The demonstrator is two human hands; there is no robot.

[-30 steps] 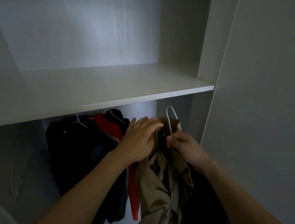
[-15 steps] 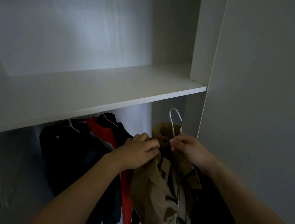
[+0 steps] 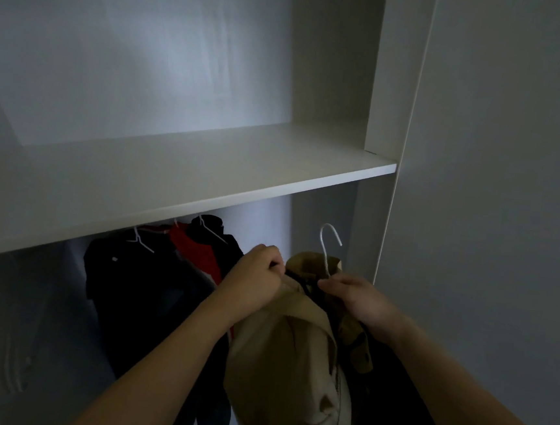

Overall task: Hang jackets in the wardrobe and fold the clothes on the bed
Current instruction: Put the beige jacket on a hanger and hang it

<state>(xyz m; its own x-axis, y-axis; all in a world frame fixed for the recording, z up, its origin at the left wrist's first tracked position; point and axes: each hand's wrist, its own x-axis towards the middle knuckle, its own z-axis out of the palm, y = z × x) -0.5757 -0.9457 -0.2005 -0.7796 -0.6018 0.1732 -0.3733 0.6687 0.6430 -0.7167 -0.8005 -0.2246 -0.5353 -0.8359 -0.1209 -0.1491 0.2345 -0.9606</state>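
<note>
A tan jacket [image 3: 282, 358] hangs on a white wire hanger [image 3: 327, 247] held up in front of the wardrobe's hanging space. My left hand [image 3: 254, 284] grips the jacket's left collar and shoulder. At the hanger's neck, my right hand [image 3: 359, 300] pinches the collar on the right side. The hanger's hook sticks up free, below the shelf, touching nothing I can see. A dark lining shows inside the open jacket.
A white shelf [image 3: 206, 185] spans the wardrobe above the clothes. Hung under it are a black garment [image 3: 123, 286], a red one [image 3: 197, 252] and another black one [image 3: 215, 237] on white hangers. A grey panel [image 3: 496, 197] stands at the right.
My left hand went from lying flat on the jacket to gripping its collar. The jacket's left shoulder has been pulled further over the hanger, and the view has shifted slightly.
</note>
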